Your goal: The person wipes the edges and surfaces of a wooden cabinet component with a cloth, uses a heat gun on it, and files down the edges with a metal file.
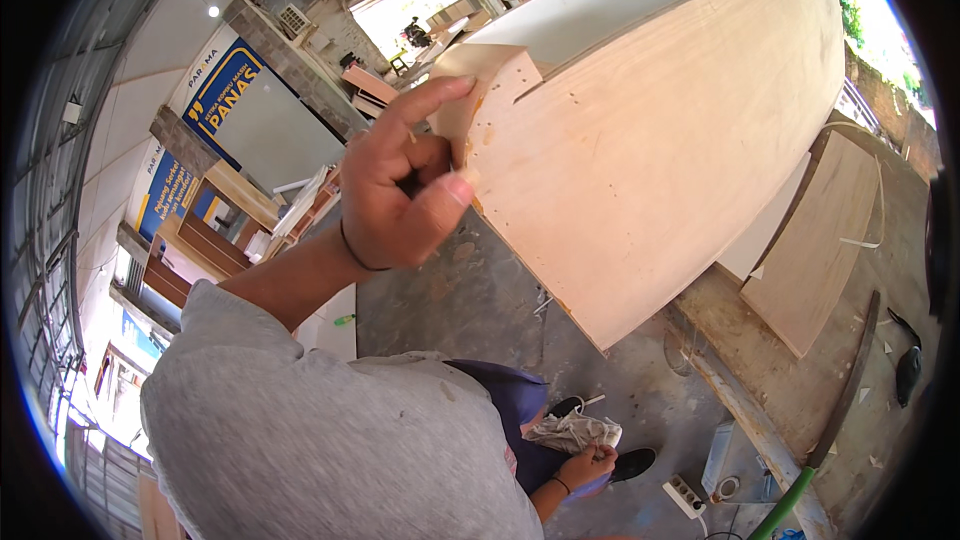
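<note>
My left hand point(405, 185), with a dark band at its wrist, is raised to the near end of a large pale plywood box point(650, 140). The index fingertip touches the box's end near the top corner. My thumb is bent against the lower edge, with the other fingers curled in. A small pale bit shows at the thumb tip; its kind is unclear. Small dark nail marks and orange-brown smears dot the plywood by that edge. Low down beside my knee, my right hand point(582, 470) is closed at a crumpled beige rag point(572, 430).
A curved plywood sheet point(812, 240) lies on the work surface at right, near a dark long strip point(850, 390) and a black tool point(908, 370). A power strip point(685, 496) and a green hose-like piece point(785, 505) are lower right. Wooden frames point(205, 240) stand left.
</note>
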A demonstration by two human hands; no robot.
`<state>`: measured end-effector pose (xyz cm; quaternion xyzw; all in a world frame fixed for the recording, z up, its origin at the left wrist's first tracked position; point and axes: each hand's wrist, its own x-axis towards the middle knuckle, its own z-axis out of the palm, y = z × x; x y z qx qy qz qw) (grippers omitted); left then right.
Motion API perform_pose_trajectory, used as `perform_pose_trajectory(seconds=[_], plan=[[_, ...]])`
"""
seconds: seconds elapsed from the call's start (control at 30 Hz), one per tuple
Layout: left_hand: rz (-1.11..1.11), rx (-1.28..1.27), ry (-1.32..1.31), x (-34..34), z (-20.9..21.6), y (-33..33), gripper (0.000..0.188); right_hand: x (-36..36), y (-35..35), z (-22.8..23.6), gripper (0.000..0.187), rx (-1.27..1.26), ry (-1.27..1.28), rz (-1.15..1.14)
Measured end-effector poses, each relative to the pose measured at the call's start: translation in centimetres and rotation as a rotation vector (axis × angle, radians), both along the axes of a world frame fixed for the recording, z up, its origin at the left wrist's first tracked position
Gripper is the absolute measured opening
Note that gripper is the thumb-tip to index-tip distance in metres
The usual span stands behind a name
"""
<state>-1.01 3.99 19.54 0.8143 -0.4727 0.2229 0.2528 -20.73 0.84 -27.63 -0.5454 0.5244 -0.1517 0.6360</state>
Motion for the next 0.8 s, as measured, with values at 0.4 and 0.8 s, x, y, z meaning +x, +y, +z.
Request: perform_pose_trajectory(seconds=[0.4, 0.8], plan=[[0.076, 0.078, 0.027, -1.0, 0.7, 0.4, 0.068, -0.1, 0.0, -0.8, 0.017, -0.067, -0.023, -0.017], [-0.101, 0.26, 0.064, 2.8, 7.1, -0.7, 0.029, -0.7, 0.2, -1.0, 0.017, -0.017, -0.046, -0.025]])
